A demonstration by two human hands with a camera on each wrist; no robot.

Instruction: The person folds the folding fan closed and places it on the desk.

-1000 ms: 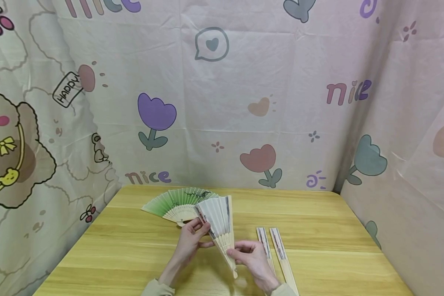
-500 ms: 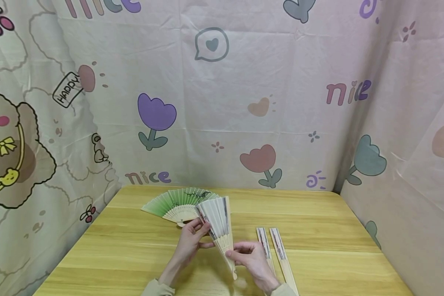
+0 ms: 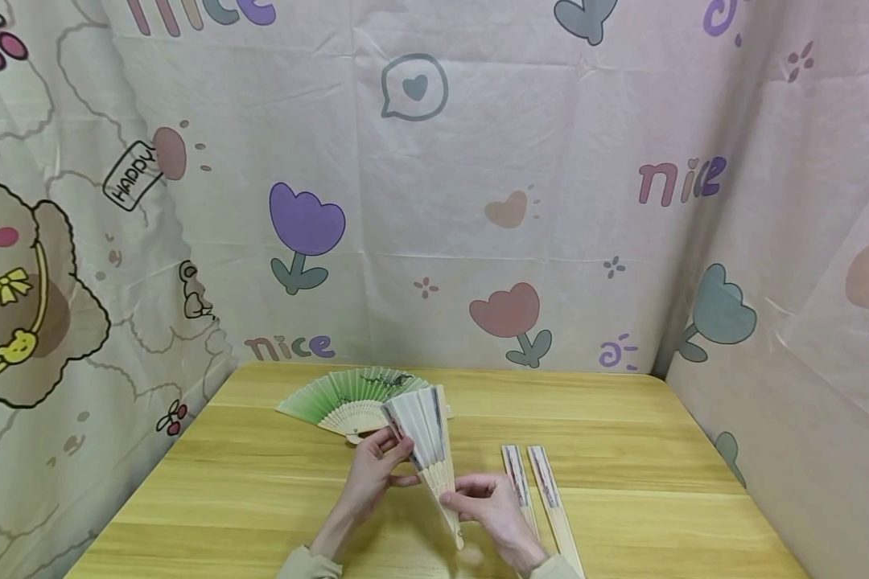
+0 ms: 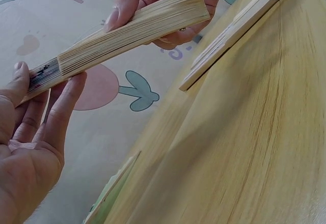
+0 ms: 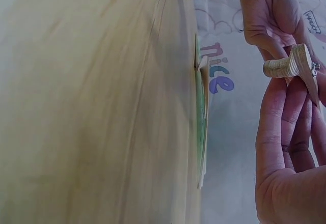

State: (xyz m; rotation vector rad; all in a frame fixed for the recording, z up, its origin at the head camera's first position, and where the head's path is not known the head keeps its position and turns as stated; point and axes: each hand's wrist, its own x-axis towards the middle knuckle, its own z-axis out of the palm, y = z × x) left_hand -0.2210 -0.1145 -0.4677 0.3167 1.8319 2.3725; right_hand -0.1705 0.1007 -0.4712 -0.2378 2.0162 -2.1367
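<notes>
Above yellow wood-grain worktop (image 3: 608, 426), pinching part-open white pleated fan with pale wooden ribs (image 3: 429, 446) in left grip (image 3: 372, 468) and right grip (image 3: 494, 508); could tear if pulled unevenly.

Your head cam looks forward and down across the table (image 3: 623, 434), both far corners in frame. Wrist cams sit way closer, tipped sideways: left aims at the far edge, right toward the far left corner. Both catch the held fan (image 4: 127, 35).
</notes>
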